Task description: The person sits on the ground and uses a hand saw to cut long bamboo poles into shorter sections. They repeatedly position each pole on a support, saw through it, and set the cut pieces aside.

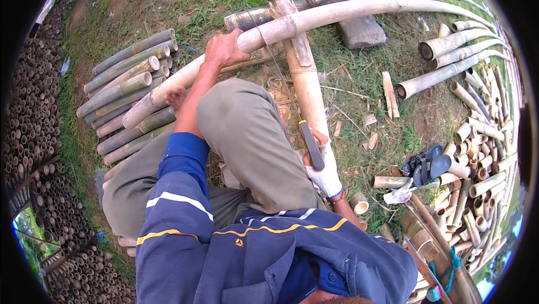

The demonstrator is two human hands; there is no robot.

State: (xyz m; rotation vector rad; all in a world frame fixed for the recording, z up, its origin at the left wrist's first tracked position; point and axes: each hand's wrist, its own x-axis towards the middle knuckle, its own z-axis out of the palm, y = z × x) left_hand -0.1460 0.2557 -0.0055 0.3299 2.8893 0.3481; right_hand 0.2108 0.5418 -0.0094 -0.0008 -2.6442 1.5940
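A long pale bamboo pole (pixel 331 16) runs from beside my leg across to the far right, lying over a thick bamboo support (pixel 307 87). My left hand (pixel 224 51) is closed over the pole, left of the support. In my right hand (pixel 321 173), which wears a white glove with bare fingertips, is a handsaw (pixel 311 145) with a black and yellow handle. Its thin blade slants up and left from the handle and crosses the pole between my left hand and the support. How deep the blade sits in the pole cannot be made out.
Cut bamboo lengths (pixel 120 93) are stacked at the left. A grey stone (pixel 362 31) lies behind the pole. More long poles (pixel 443 76) and a heap of short pieces (pixel 477 158) fill the right, near dark sandals (pixel 429 164). Bamboo scraps (pixel 390 95) litter the grass.
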